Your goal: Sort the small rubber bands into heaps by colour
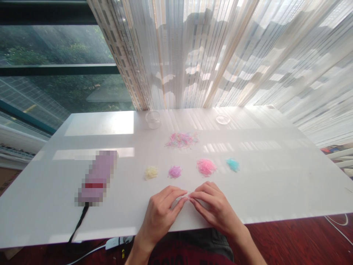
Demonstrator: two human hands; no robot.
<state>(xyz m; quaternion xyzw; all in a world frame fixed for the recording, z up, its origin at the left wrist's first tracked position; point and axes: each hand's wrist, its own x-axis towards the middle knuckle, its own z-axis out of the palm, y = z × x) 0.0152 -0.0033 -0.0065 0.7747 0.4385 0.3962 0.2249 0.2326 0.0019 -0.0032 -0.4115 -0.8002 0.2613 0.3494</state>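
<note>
My left hand [162, 208] and my right hand [211, 202] meet fingertip to fingertip just above the front of the white table. Both have thumb and fingers drawn together in a pinch. Something tiny and pale seems to be between the tips, too small to name. Just beyond them lie little heaps of thin, small pieces, sorted by colour: a yellow heap [151, 172], a purple heap [175, 172], a larger pink heap [206, 167] and a turquoise heap [233, 164]. Farther back spreads a mixed pastel heap [182, 140].
A clear round container [153, 120] and a clear shallow lid or dish [223, 119] stand at the table's [275, 176] far side. On the left lies a blurred-out purple object [100, 173] with a black strap [79, 222]. Behind are a striped curtain [187, 55] and a window [55, 55].
</note>
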